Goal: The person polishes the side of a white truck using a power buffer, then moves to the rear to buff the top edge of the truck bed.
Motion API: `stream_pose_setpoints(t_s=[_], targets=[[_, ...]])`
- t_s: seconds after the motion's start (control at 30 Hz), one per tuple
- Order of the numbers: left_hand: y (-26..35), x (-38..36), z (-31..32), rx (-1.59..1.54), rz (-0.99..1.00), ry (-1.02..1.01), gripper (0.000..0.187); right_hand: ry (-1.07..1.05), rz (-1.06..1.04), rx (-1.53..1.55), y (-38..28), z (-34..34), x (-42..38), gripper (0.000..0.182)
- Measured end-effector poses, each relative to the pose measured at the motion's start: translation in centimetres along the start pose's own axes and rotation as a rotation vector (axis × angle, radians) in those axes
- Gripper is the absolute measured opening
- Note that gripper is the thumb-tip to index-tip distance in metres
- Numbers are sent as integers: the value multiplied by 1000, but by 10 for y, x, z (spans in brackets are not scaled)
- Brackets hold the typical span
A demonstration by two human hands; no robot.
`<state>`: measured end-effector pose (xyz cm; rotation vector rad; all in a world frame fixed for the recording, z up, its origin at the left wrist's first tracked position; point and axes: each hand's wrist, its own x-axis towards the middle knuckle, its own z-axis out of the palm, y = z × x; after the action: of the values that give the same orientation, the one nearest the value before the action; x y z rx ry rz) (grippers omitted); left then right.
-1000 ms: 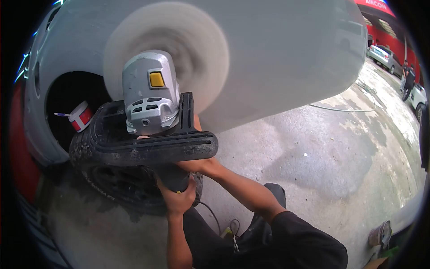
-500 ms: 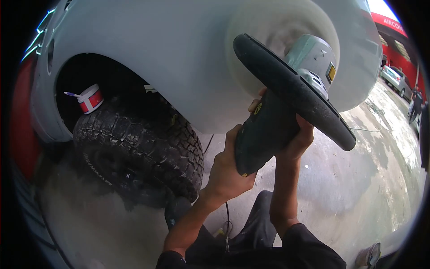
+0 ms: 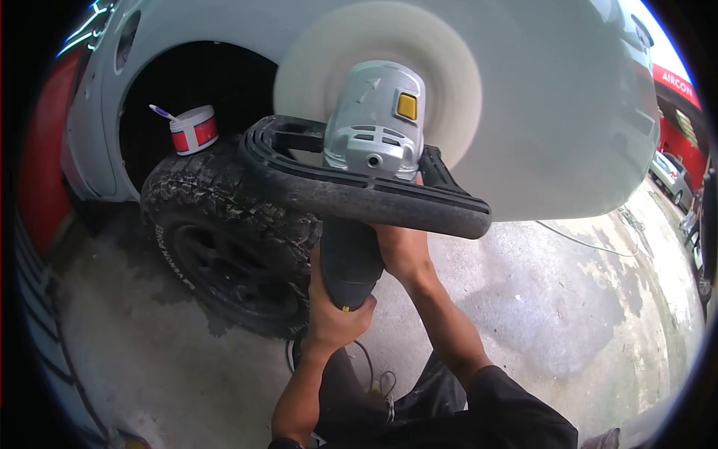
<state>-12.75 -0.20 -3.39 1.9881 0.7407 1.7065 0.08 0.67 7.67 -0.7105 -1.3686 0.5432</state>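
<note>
A rotary polisher with a silver head, black D-shaped handle and dark body stands before me. Its broad pale pad, blurred by spinning, lies against the light grey car body panel. Low on the tool, my left hand is wrapped round the rear of the body. My right hand grips the body further up, just under the D-shaped handle; part of its fingers is hidden behind the tool.
A muddy off-road tyre sits left, under the dark wheel arch. On it rests a red-and-white tub with a stick-like handle poking out. A cable hangs near my legs. Parked cars and a person stand far right.
The polisher has swung left across the panel, toward the wheel arch, and turned more upright, its D-shaped handle now nearer level. Both hands have moved left with it, still gripping.
</note>
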Motion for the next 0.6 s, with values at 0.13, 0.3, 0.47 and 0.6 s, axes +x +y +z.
stream_pose_setpoints(t_s=[0.13, 0.3, 0.47, 0.6], targets=[[-17, -4, -38, 245, 78, 98, 88, -124, -27, 12, -4, 47, 16, 54], [-66, -13, -61, 40, -61, 205, 64, -191, 72, 235, -1, 88, 33, 63], [-53, -6, -61, 19, -131, 117, 70, -178, 40, 143, -1, 83, 32, 56], [-9, 10, -30, 49, -28, 99, 84, -83, -83, -71, -1, 38, 17, 39]])
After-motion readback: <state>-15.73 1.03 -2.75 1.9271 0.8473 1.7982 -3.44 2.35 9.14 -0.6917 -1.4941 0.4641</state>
